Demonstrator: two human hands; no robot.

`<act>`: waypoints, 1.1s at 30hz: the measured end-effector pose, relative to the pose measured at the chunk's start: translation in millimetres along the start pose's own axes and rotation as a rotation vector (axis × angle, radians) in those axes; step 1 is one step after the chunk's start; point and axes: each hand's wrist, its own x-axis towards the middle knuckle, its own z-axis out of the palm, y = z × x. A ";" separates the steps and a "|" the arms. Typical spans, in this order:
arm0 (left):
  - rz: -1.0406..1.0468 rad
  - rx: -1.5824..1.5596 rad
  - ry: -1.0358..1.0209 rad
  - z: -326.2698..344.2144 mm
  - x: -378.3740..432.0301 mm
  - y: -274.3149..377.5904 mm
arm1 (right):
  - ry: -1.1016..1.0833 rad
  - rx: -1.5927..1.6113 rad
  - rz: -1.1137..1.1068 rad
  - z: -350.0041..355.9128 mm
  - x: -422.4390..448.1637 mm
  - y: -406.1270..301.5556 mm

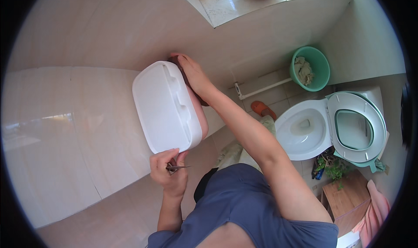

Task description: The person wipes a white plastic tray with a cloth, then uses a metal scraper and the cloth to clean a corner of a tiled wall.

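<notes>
A rounded plastic box point(163, 107), white with a scalloped groove along its face and a pink side, is in front of me against the tiled surface. My left hand point(168, 173) pinches the box's near corner between thumb and fingers. It also holds a slim, pointed metal tool point(178, 167), largely hidden by the fingers. Along the box's pink side, my right hand point(192, 75) keeps a dark brown, cloth-like item point(200, 99) pressed between palm and box. Its fingers curl around the far end, and most of that item is covered.
To the right stands a white toilet point(290, 133) with its seat point(380, 117) raised. A green bucket point(326, 71) holding crumpled paper or cloth is beyond it, by a white pipe point(264, 90). A wooden cabinet point(351, 192), a leafy plant point(336, 168) and a pink towel point(375, 205) are nearby.
</notes>
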 end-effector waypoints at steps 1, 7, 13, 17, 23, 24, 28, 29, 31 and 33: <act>-0.028 -0.002 0.014 -0.1 -0.3 0.2 | 0.052 -0.025 0.003 -1.2 -8.5 10.0; -0.007 -0.017 0.008 0.6 -0.7 -1.0 | 0.163 0.045 -0.037 -0.1 -101.6 40.8; 0.011 -0.025 0.020 1.0 1.0 -3.2 | 0.218 0.379 0.254 8.7 -139.7 21.0; 0.002 -0.038 0.022 2.4 0.0 -2.6 | 0.133 0.395 0.388 -11.7 -77.8 21.6; 0.017 -0.067 0.045 5.1 -2.5 -4.6 | 0.112 0.534 0.360 -6.0 -107.8 43.7; 0.017 -0.062 0.043 5.8 -3.1 -5.2 | 0.151 0.473 0.414 -4.6 -124.5 43.3; -0.002 -0.077 0.080 8.0 -7.5 -6.7 | 0.247 0.153 0.194 2.8 -175.5 28.3; 0.012 -0.060 0.093 8.4 -9.1 -6.9 | 0.288 0.106 0.065 6.4 -181.3 22.9; 0.024 -0.054 0.120 9.3 -12.0 -7.8 | 0.295 0.010 -0.186 14.3 -186.5 10.4; 0.027 -0.015 0.171 10.0 -14.4 -9.2 | 0.075 -0.392 -0.543 21.1 -182.4 -4.9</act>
